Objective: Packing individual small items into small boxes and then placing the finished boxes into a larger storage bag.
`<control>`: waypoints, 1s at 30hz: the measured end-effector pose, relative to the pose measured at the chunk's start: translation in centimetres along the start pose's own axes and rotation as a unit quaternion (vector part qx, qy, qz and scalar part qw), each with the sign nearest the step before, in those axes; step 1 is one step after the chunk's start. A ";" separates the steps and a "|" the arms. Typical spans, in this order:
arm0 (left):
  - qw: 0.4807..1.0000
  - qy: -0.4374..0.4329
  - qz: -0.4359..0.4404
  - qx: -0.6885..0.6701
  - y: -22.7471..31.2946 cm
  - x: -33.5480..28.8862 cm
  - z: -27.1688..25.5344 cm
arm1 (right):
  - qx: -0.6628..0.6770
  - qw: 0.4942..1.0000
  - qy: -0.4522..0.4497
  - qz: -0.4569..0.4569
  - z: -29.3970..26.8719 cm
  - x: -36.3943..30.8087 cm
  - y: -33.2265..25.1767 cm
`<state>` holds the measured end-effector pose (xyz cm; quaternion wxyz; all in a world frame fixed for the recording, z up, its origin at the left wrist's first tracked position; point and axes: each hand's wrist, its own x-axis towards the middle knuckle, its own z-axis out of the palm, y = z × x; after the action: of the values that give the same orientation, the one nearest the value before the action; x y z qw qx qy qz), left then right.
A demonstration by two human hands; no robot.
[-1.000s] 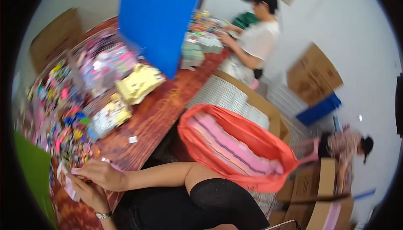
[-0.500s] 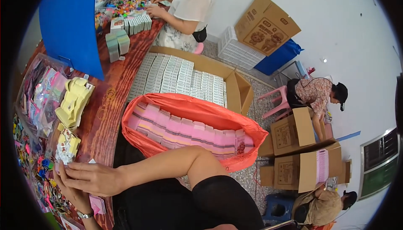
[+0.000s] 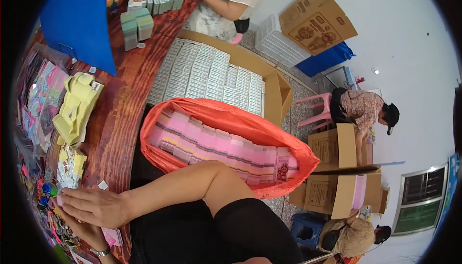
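My right hand (image 3: 94, 206) lies flat with its fingers stretched out at the lower left of the wooden table (image 3: 120, 114). Its forearm reaches across from a black sleeve. My left hand (image 3: 79, 229), with a watch on its wrist, sits just beneath it and is mostly covered. A small pink packet (image 3: 113, 236) lies by that wrist. Small colourful trinkets (image 3: 48, 201) lie around both hands. Whether the left hand grips anything is hidden.
An orange bag (image 3: 231, 119) of pink packs stands beside my lap, with a cardboard box (image 3: 276, 90) of white packs behind it. Yellow card stacks (image 3: 74, 107) and a blue board (image 3: 77, 18) sit on the table. One person works at the far end; two others bend over boxes (image 3: 337, 167) at the right.
The view has swung right and down, showing more of the orange bag and boxes. Both hands stay together at the lower-left table edge.
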<state>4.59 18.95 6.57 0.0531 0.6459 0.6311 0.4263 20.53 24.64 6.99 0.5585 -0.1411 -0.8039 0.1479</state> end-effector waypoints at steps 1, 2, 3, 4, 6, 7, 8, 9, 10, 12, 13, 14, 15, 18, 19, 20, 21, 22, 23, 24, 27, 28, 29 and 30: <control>0.997 0.000 -0.047 -0.061 -0.5 -0.8 -0.4 | 0.025 0.999 -0.021 0.001 0.4 0.3 -0.3; 0.989 0.012 -0.091 -0.115 -1.5 -1.6 -1.2 | 0.029 0.999 -0.028 -0.009 0.9 0.2 -0.3; 1.000 -0.005 -0.011 0.024 -2.5 -2.5 -1.9 | 0.041 0.998 -0.034 -0.025 1.2 -0.1 -0.2; 0.983 -0.024 0.050 0.177 -4.0 -3.6 -2.1 | 0.030 0.999 -0.039 -0.014 1.5 -0.4 0.0; 0.987 -0.062 0.000 0.146 -0.7 -2.4 -1.4 | 0.129 0.979 -0.149 0.054 -0.5 1.3 0.7; 0.994 -0.018 -0.005 0.107 -0.5 -2.3 -0.7 | 0.184 0.957 -0.194 0.116 -2.4 3.5 0.7; 0.998 -0.017 -0.015 0.053 2.1 -0.8 -1.4 | 0.111 0.973 -0.187 0.073 -2.8 2.9 1.7; 0.996 -0.011 -0.044 0.076 2.8 -1.3 -2.6 | 0.083 0.970 -0.221 0.066 -3.5 4.5 1.3; 0.993 -0.008 -0.074 0.089 3.0 -2.2 -3.6 | 0.198 0.927 -0.244 0.203 -3.1 5.5 0.9; 0.990 0.052 -0.036 0.125 4.0 -3.5 -5.0 | 0.235 0.897 -0.307 0.212 -2.0 6.6 0.3; 0.987 0.063 -0.033 0.142 3.9 -4.4 -5.2 | 0.251 0.890 -0.324 0.199 -1.2 6.7 -0.7; 0.986 0.074 -0.039 0.147 3.8 -5.1 -5.9 | 0.259 0.885 -0.335 0.193 -0.6 6.8 -1.6; 0.983 0.078 -0.029 0.165 3.6 -5.6 -6.3 | 0.256 0.885 -0.339 0.190 0.3 6.7 -2.1; 0.969 0.073 -0.042 0.231 2.3 -7.7 -7.8 | 0.209 0.943 -0.258 -0.004 5.0 4.4 -3.0; 0.971 0.089 -0.003 0.222 1.9 -6.5 -7.3 | 0.172 0.952 -0.253 0.016 5.8 2.9 -2.5; 0.963 0.094 0.017 0.253 1.5 -6.7 -7.8 | 0.193 0.949 -0.251 0.011 7.0 2.7 -2.7; 0.977 0.019 -0.099 0.189 1.1 -6.9 -8.4 | 0.220 0.944 -0.244 0.041 7.6 2.5 -3.2; 0.973 0.055 -0.199 0.101 1.5 -5.8 -7.8 | 0.234 0.943 -0.231 0.060 8.4 2.2 -3.5; 0.977 0.110 -0.108 0.147 2.3 -5.6 -7.7 | 0.252 0.940 -0.216 0.075 9.3 1.8 -3.6; 0.970 0.056 -0.067 0.227 1.4 -6.1 -8.6 | 0.243 0.952 -0.167 0.076 9.7 1.5 -3.8; 0.952 0.009 -0.006 0.307 -3.5 -8.6 -8.9 | 0.233 0.950 -0.172 0.114 10.3 0.8 -3.5; 0.961 -0.007 -0.007 0.277 -3.8 -8.4 -8.7 | 0.223 0.954 -0.161 0.119 10.0 0.4 -3.4; 0.959 -0.025 -0.014 0.283 -4.3 -8.3 -8.6 | 0.212 0.957 -0.153 0.125 8.7 0.7 -3.4; 0.963 -0.028 0.000 0.267 -4.2 -7.5 -8.7 | 0.189 0.969 -0.127 0.098 6.8 1.2 -3.9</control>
<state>-2.83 9.28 5.87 -0.1035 0.6482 0.7205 0.2236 13.54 21.01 7.29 0.4508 -0.0915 -0.8082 0.3676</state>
